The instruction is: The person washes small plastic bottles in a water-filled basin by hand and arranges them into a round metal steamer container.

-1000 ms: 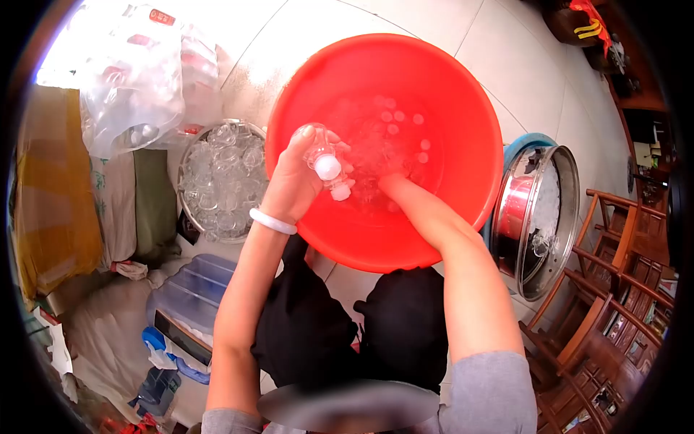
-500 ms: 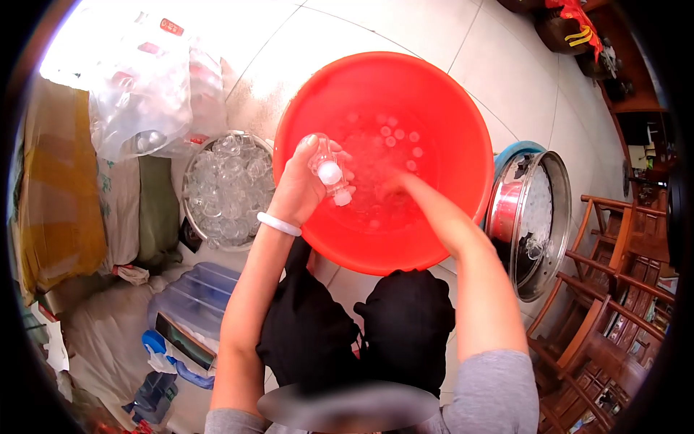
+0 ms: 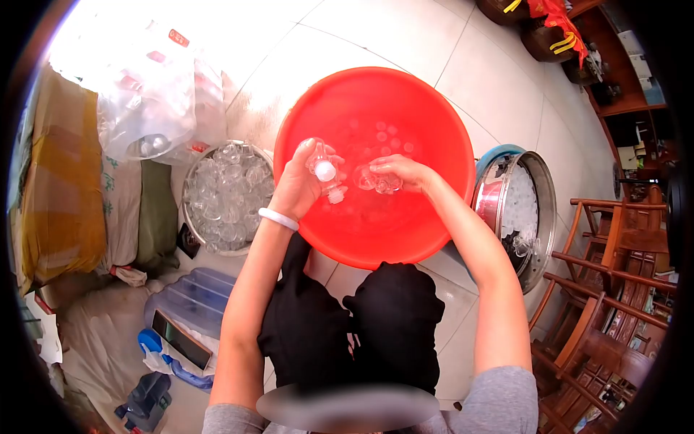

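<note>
Two white-tipped clear pieces point(image 3: 324, 171) sit in the grasp of the left hand point(image 3: 296, 177), over the left part of the red basin point(image 3: 448, 166). Nearer the basin's middle, the right hand point(image 3: 408, 173) pinches a small cluster of clear pieces point(image 3: 382, 184) by its fingertips. Wet, smooth surfaces would probably slip, so a gentle curl of the fingers, kept low inside the basin's rim, should serve better than a hard squeeze. Small pale discs point(image 3: 381, 136) lie in the basin beyond the right hand.

Left of the basin stands a round container point(image 3: 187, 215) heaped with similar pieces; right of it, a metal pan point(image 3: 547, 224). Both crowd its sides, and the black-clad knees point(image 3: 394, 318) block its near edge. Plastic bags point(image 3: 148, 108) lie farther left, wooden chairs point(image 3: 614, 271) farther right.
</note>
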The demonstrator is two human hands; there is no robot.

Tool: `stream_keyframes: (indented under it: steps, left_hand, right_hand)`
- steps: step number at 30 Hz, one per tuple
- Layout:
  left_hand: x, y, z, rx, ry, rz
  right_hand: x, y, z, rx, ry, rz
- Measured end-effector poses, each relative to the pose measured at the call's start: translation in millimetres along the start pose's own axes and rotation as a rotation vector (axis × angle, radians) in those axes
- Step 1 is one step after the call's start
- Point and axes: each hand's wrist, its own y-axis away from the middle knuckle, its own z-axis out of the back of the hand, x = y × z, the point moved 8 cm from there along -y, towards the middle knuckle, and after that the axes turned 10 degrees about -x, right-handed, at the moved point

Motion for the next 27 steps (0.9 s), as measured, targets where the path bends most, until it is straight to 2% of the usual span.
stream_keyframes:
  steps: [5,7,8,10,14,17,18,19,21,22,25,27]
  left_hand:
    - [-5.5,5.2,-1.9,-0.061,-0.006,-0.037]
    - [-2.3,3.0,-1.0,-0.017,0.028,-0.008]
    - [-1.9,1.6,-0.8,-0.011,0.027,-0.015]
    - [-1.8,0.8,-2.3,0.033,0.051,0.006]
    - [-3.3,4.2,-2.5,0.018,0.048,-0.006]
    - [-2.9,6.3,-3.9,0.013,0.039,0.019]
    - [0.1,3.9,-4.1,0.028,0.031,0.055]
    - [1.0,2.7,-2.9,0.030,0.032,0.052]
    - [1.8,1.6,0.4,-0.021,-0.001,0.033]
    - [0.8,2.2,-0.7,-0.022,-0.002,0.026]
    - [-1.0,3.9,3.1,-0.044,-0.011,0.031]
    - [1.1,2.2,1.5,0.014,0.017,0.047]
  right_hand:
    - [41.6,41.7,-17.1,-0.074,-0.105,0.120]
    - [66.8,62.5,-39.9,0.152,-0.289,0.256]
    - [67.4,65.2,-40.2,0.151,-0.284,0.264]
    - [72.7,73.4,-54.1,0.344,-0.420,0.258]
    - [86.8,80.9,-58.0,0.259,-0.382,0.309]
    - [101.9,86.4,-62.0,0.351,-0.446,0.330]
    - [108.1,86.1,-61.7,0.241,-0.463,0.393]
    - [107.9,84.3,-60.8,0.242,-0.461,0.395]
    - [115.0,88.1,-67.7,0.470,-0.612,0.422]
    - [116.5,87.4,-67.5,0.476,-0.608,0.425]
    - [126.6,90.5,-71.9,0.472,-0.650,0.433]
    - [141.5,104.1,-66.7,0.332,-0.543,0.524]
